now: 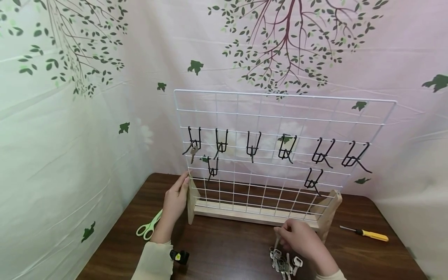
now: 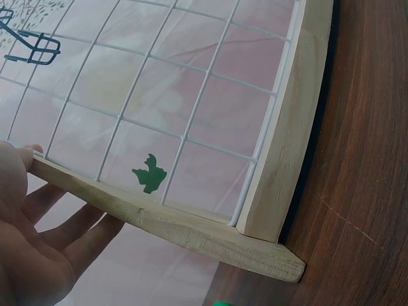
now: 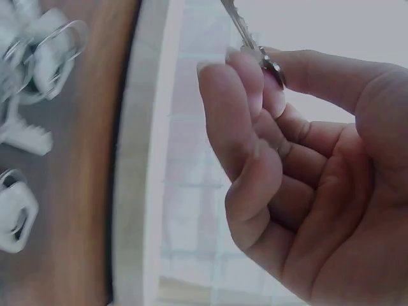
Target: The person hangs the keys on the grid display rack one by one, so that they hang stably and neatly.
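Note:
A white wire grid rack (image 1: 285, 96) in a wooden stand (image 1: 241, 212) rises from the table. My left hand (image 1: 176, 197) grips the stand's left wooden side post (image 2: 172, 231), thumb on one side and fingers on the other. With thumb and fingertips, my right hand (image 1: 302, 239) pinches a metal key (image 3: 239, 22) low in front of the rack. Several loose keys (image 1: 280, 263) with rings lie on the table just below that hand. Black hooks (image 1: 252, 149) hang in two rows on the grid, and another key (image 1: 193, 153) hangs on the upper leftmost one.
Green-handled scissors (image 1: 148, 227) lie left of the rack, beside my left forearm. A yellow-handled screwdriver (image 1: 372, 235) is on the right of the dark wooden table (image 1: 224, 249). A leaf-printed curtain (image 1: 150, 46) surrounds the table behind and at the sides.

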`<state>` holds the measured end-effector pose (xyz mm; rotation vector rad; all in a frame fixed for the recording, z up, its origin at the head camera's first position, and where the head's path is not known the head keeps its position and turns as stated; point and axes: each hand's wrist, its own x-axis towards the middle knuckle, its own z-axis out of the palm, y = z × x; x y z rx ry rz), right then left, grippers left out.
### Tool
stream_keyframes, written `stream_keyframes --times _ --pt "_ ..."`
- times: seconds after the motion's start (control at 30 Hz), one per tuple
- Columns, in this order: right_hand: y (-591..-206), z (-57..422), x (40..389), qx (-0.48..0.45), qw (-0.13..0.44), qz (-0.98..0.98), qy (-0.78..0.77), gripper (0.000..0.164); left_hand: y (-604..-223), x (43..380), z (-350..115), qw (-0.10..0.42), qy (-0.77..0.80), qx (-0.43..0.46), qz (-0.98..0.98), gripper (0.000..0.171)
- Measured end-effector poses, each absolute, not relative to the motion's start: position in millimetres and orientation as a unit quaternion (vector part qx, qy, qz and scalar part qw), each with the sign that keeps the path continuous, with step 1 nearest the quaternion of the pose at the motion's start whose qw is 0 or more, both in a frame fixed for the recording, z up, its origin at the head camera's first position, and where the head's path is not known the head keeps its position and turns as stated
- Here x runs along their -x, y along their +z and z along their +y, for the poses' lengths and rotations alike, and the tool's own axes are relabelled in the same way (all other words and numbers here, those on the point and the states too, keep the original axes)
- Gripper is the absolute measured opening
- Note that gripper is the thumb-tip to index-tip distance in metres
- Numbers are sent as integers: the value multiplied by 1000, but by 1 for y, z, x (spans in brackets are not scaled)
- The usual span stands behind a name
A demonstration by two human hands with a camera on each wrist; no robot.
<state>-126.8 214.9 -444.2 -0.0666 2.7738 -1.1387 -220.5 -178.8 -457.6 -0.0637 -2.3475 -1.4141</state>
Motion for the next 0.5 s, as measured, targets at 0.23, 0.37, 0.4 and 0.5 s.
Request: stream_keyframes --times 0.23,0.37,0.4,0.5 --pt "-415 195 128 49 61 906 -415 31 -456 222 -175 201 -507 19 -838 41" --pt "-402 181 130 61 56 888 -452 32 -455 223 -173 205 -506 19 -837 41" --pt "-399 178 131 66 56 884 -460 32 -455 224 -173 206 -506 19 -837 41" --pt "-392 167 132 86 55 872 -479 31 -457 225 -172 210 -505 19 -837 40"
